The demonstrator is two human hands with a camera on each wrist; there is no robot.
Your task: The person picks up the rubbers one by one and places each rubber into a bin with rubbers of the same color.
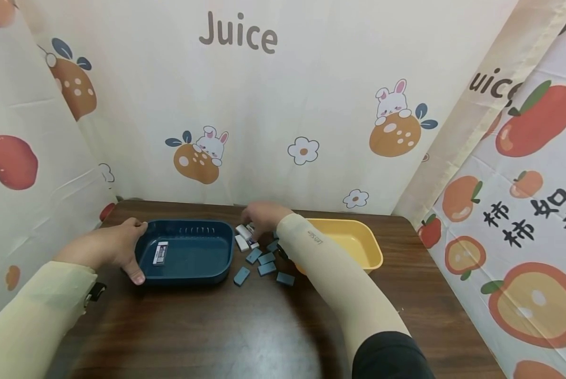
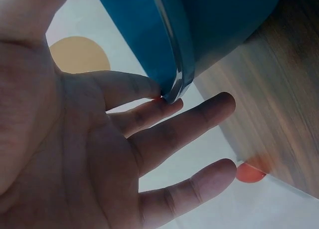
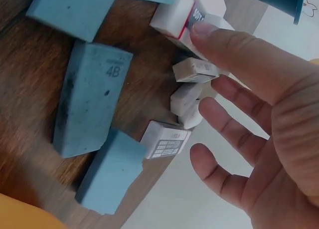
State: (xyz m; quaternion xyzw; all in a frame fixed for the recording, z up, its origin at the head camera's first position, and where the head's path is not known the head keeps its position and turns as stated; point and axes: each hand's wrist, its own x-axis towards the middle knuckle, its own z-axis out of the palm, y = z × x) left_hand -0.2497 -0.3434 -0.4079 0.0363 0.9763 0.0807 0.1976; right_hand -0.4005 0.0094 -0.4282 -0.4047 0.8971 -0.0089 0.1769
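My left hand [image 1: 117, 247] spans the left end of the dark blue tray [image 1: 188, 279], thumb at its near corner and fingers along the rim. In the left wrist view its fingers are nearly straight, one fingertip at the rim. One white eraser [image 1: 160, 253] with a printed sleeve lies in this tray. My right hand [image 1: 265, 217] reaches down over a cluster of white erasers [image 1: 242, 242] beside the tray. In the right wrist view its thumb touches a sleeved white eraser [image 3: 172, 13], while the fingers [image 3: 227, 126] extend loosely. Several blue-green erasers [image 3: 94, 99], one marked 4B, lie close by.
A yellow tray [image 1: 354, 231] stands at the right, partly hidden behind my right forearm. More blue-green erasers [image 1: 285, 279] are scattered on the brown wooden table [image 1: 207, 331] between the trays. A printed curtain [image 1: 264, 105] hangs behind the table and along both sides.
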